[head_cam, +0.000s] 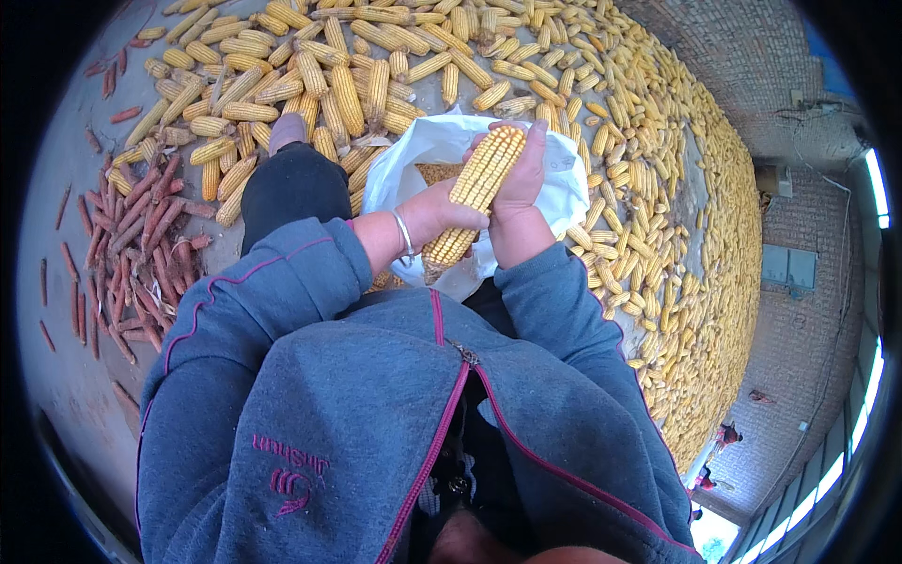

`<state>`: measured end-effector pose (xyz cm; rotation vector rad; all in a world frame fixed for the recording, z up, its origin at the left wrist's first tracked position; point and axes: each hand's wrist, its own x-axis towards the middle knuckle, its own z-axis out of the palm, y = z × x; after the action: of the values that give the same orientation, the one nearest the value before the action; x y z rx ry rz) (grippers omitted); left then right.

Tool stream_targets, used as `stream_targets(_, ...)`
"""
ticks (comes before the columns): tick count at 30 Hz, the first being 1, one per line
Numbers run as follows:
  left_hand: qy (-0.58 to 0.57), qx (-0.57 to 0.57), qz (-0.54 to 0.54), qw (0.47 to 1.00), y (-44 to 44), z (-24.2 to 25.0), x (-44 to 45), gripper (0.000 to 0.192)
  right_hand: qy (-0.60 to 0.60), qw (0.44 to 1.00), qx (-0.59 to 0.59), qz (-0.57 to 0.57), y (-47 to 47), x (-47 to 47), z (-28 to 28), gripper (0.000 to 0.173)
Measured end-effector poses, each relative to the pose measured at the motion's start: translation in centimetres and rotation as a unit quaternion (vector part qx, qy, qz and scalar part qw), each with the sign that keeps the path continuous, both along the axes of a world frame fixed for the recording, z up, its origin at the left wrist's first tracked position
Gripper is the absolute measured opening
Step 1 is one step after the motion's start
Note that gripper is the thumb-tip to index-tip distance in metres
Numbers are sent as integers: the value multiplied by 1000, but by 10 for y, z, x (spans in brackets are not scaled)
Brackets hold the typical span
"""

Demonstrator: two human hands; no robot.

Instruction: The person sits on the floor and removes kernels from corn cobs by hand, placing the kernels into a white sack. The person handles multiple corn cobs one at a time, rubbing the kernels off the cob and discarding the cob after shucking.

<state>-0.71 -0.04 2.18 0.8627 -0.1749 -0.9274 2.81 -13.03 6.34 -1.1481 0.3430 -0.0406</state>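
Both of my hands are around one ear of yellow corn [491, 166], which is tilted with its upper end to the right. My left hand [438, 211], with a silver bangle at the wrist, grips the lower half, its thumb across the kernels. Against the upper right side of the ear lies my right hand [523, 185], some of its fingers hidden behind it. The rows of kernels that show look full. Below the ear, a white woven sack [564, 158] stands with its mouth wide, and loose corn kernels [431, 173] show inside.
Ears of corn [345, 99] lie ahead of me, and a large heap [655, 254] rises along the right. Bare reddish cobs [148, 233] are piled on the concrete floor [67, 366] at left. My dark trouser leg [296, 187] is beside the sack. A brick wall [803, 338] stands behind the heap.
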Motion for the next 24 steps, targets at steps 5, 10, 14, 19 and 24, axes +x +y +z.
stream_targets(5, -110, 74, 66, 989, -3, -3, 8, 44, 30, 998, 10, 48, -3, -1, -1, 65)
stream_targets(10, -277, 239, 133, 921, -6, -7, 10, 48, 89, 995, 32, -8, 6, -1, 12, 61)
stream_targets(14, -255, 209, 125, 936, -6, -3, 9, 49, 71, 995, -14, -69, 13, 2, 8, 65)
stream_targets(19, -68, 27, 51, 996, -5, 2, 3, 48, 23, 995, -74, -62, -3, 4, -12, 68)
stream_targets(24, -110, 128, 48, 984, -2, -4, 11, 51, 62, 997, -23, -26, -12, 8, -18, 63)
